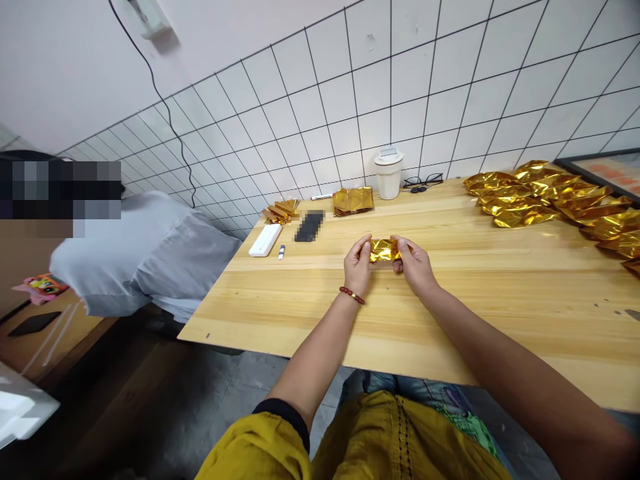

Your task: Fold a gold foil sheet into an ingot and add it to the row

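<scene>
Between my two hands, just above the wooden table [300, 300], is a small piece of folded gold foil paper [384, 250]. My left hand [358, 261] pinches its left end, thumb on top; a red bead bracelet circles that wrist. The opposite end is gripped by my right hand [416, 265], with fingers partly hidden beneath the foil. Farther back stands a stack of gold foil paper [353, 200]. Many folded gold foil pieces [525, 193] lie in rows along the table's right side.
Along the back are a white lidded cup [389, 175], eyeglasses [423, 182] and a marker [322, 197]. To the left lie gold strips [281, 212], a white power bank [265, 240], a blurred dark phone-like item [309, 226] and a small glue stick [281, 252]. Another person [145, 253] sits at far left.
</scene>
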Available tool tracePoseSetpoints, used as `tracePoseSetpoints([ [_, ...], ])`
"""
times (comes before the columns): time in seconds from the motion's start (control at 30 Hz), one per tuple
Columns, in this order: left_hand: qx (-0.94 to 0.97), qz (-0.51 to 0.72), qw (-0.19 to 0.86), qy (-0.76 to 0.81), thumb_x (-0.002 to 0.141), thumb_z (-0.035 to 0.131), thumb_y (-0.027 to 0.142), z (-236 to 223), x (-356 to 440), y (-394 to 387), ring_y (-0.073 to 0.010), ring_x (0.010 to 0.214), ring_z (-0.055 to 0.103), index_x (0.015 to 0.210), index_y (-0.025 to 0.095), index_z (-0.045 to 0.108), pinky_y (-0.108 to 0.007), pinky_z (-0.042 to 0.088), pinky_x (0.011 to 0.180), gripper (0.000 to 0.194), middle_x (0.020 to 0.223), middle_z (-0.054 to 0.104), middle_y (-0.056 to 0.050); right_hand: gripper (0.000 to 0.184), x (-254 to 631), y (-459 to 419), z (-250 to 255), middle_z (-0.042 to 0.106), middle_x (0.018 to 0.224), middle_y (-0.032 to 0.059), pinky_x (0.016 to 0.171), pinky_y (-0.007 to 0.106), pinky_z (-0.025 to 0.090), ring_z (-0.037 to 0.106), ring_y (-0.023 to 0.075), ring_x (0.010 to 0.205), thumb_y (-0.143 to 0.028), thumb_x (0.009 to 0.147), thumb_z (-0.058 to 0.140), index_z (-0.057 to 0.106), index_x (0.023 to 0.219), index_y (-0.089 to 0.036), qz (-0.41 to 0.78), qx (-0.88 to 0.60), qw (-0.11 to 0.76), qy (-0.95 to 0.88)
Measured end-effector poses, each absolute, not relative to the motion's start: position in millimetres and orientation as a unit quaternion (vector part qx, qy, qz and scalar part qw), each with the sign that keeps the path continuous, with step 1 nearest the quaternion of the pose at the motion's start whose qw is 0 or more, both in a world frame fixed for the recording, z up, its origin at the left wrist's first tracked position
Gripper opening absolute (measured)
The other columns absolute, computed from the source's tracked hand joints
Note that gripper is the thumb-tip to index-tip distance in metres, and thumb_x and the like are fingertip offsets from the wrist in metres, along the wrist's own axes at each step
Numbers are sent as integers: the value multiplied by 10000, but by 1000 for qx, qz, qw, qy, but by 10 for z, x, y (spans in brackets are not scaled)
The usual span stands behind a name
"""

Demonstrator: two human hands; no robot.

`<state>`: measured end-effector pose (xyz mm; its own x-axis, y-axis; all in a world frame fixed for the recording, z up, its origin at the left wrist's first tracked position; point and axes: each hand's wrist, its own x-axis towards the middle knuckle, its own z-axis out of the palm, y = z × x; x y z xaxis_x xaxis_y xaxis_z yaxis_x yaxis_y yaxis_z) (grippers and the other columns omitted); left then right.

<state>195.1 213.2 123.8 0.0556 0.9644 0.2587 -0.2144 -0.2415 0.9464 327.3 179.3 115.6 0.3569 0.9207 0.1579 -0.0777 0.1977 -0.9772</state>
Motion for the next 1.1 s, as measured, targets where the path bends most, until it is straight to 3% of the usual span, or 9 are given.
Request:
tracePoseSetpoints([
  [0.17, 589, 577, 441, 355, 875, 632, 485, 1252, 1952, 2114, -220, 1079, 657, 1108, 182, 730, -372, 494, 993, 395, 1145, 727, -100, 629, 3291, 1796, 1162, 486, 470, -31, 422, 230, 317, 421, 100, 427, -733, 806, 559, 734, 975, -153, 386, -505, 662, -397],
  [0.33, 606, 580, 427, 338, 882, 618, 499, 1250, 1954, 2102, -219, 1064, 666, 1112, 187, 728, -372, 494, 997, 403, 1124, 733, -99, 613, 3289, 1795, 1194, 546, 523, -12, 408, 236, 306, 431, 98, 423, -725, 789, 584, 730, 957, -153, 410, -475, 669, -397],
  [0.5, 583, 604, 414, 353, 884, 621, 481, 1209, 1958, 2147, -226, 1111, 654, 1109, 183, 725, -372, 489, 1008, 388, 1169, 720, -106, 570, 3269, 1821, 1177, 637, 700, -20, 404, 228, 332, 436, 67, 413, -625, 689, 749, 667, 1052, -192, 406, -456, 694, -382],
  [0.77, 588, 608, 396, 358, 878, 635, 464, 1218, 1958, 2139, -228, 1125, 655, 1115, 181, 724, -384, 480, 1038, 380, 1189, 715, -109, 444, 3303, 1848, 1167, 499, 487, -68, 409, 215, 275, 379, 66, 403, -593, 669, 771, 641, 780, -183, 351, -484, 720, -352],
  [1.1, 600, 592, 411, 347, 877, 642, 463, 1220, 1975, 2111, -229, 1102, 664, 1163, 187, 709, -391, 501, 1012, 403, 1182, 716, -105, 430, 3303, 1860, 1193, 551, 594, -54, 414, 216, 282, 363, 59, 437, -537, 631, 814, 612, 802, -199, 356, -456, 749, -322],
])
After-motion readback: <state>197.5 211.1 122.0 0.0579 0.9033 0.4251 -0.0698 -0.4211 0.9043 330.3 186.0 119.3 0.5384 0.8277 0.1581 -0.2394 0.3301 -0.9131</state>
